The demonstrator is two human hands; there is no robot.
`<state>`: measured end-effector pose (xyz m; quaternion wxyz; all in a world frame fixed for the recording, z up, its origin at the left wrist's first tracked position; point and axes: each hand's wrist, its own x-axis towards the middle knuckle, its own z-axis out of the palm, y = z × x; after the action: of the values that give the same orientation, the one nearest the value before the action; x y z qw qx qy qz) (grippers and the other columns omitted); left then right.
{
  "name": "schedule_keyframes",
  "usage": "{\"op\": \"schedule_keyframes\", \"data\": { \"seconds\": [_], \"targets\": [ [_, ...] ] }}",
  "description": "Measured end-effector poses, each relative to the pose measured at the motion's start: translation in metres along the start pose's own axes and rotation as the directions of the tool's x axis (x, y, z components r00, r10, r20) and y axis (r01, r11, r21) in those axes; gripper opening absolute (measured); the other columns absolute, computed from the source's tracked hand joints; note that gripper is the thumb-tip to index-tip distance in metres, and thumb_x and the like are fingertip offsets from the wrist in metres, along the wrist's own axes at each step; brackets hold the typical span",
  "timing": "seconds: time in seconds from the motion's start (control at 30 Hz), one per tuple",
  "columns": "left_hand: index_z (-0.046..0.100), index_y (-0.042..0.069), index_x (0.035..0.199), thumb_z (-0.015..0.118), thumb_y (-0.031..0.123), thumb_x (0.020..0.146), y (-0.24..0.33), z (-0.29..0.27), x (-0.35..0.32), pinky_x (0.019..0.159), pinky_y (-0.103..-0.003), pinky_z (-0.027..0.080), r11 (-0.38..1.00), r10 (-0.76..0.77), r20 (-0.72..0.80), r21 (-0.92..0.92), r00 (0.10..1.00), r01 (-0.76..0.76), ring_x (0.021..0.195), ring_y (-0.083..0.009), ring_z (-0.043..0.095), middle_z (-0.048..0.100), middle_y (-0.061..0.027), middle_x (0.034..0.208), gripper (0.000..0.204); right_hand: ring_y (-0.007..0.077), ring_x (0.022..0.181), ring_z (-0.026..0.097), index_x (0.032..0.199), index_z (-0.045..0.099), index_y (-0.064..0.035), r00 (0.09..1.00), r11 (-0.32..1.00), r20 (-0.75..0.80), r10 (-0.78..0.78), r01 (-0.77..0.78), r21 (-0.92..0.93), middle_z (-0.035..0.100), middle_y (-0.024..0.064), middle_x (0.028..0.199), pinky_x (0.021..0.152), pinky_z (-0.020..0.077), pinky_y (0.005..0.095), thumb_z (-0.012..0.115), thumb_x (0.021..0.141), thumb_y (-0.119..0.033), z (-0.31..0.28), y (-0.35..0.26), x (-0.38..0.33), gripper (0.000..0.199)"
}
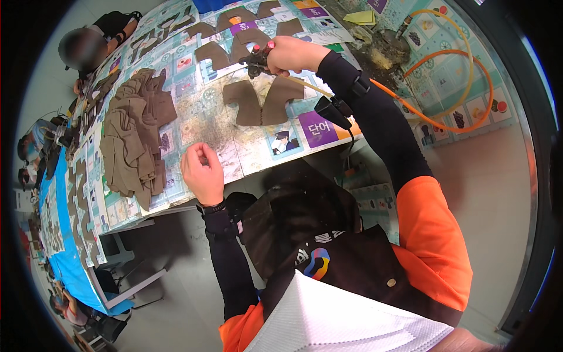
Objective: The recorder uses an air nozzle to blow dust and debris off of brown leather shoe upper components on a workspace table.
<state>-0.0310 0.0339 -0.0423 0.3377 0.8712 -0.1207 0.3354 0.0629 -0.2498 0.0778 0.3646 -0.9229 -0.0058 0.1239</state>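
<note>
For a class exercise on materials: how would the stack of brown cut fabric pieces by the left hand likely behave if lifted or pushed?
The stack of brown fabric pieces would probably flop and drape, since its edges already sag and fold. Pushed, the loosely piled layers would likely slide apart rather than move together. It looks thin and probably light, unlikely to roll.

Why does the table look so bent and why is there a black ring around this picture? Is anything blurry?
Head view: the fisheye lens bows the table edge and leaves a dark ring around the rim. Light is even, with only soft shadows. The right hand with its small dark tool and the brown piece are sharp; the white mask, very close, looks soft.
</note>
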Motion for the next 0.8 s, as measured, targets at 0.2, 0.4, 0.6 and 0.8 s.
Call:
{"op": "schedule_keyframes", "data": {
  "seconds": [0.2, 0.4, 0.6, 0.8],
  "targets": [
    [0.061, 0.005, 0.088, 0.063, 0.007, 0.087, -0.001, 0.000, 0.000, 0.063, -0.038, 0.044, 1.000, -0.021, 0.016, -0.004, 1.000, 0.021, 0.065, -0.0243, 0.056, 0.058, -0.0067, 0.071, 0.004, 0.0139, 0.043, 0.044, 0.073, 0.064, 0.0031, 1.000, 1.000, 0.008, -0.006, 0.006, 0.005, 0.056, 0.0068, 0.056, 0.040, 0.0296, 0.0297, 0.060, 0.064, -0.011, -0.002, -0.001, -0.006, 0.017],
    [0.060, 0.005, 0.087, 0.063, 0.007, 0.087, 0.000, 0.000, 0.000, 0.063, -0.038, 0.044, 1.000, -0.014, 0.014, -0.010, 1.000, 0.014, 0.065, -0.0244, 0.056, 0.058, -0.0065, 0.071, 0.004, 0.0172, 0.045, 0.047, 0.067, 0.062, 0.0016, 1.000, 1.000, 0.028, -0.010, 0.009, 0.027, 0.060, 0.0089, 0.061, 0.041, 0.0359, 0.0323, 0.061, 0.064, -0.012, -0.004, 0.003, -0.012, 0.014],
    [0.060, 0.005, 0.087, 0.063, 0.008, 0.087, -0.001, 0.001, 0.001, 0.064, -0.038, 0.043, 1.000, -0.018, 0.025, -0.014, 1.000, 0.018, 0.065, -0.0251, 0.056, 0.058, -0.0067, 0.071, 0.004, 0.0140, 0.046, 0.048, 0.074, 0.062, 0.0044, 0.999, 0.999, 0.050, -0.005, 0.003, 0.054, 0.056, 0.0073, 0.058, 0.040, 0.0332, 0.0281, 0.061, 0.065, -0.009, -0.003, 0.007, -0.014, 0.017],
    [0.060, 0.003, 0.087, 0.062, 0.008, 0.089, -0.006, 0.002, 0.001, 0.058, -0.034, 0.044, 0.999, 0.047, -0.006, 0.002, 0.999, -0.047, 0.059, -0.0207, 0.054, 0.057, -0.0071, 0.070, 0.006, 0.0141, 0.048, 0.050, 0.073, 0.063, 0.0037, 0.996, 1.000, 0.085, -0.003, 0.003, 0.007, 0.057, 0.0070, 0.059, 0.041, 0.0361, 0.0289, 0.061, 0.065, -0.009, -0.004, 0.002, -0.026, 0.016]
  ]
}}
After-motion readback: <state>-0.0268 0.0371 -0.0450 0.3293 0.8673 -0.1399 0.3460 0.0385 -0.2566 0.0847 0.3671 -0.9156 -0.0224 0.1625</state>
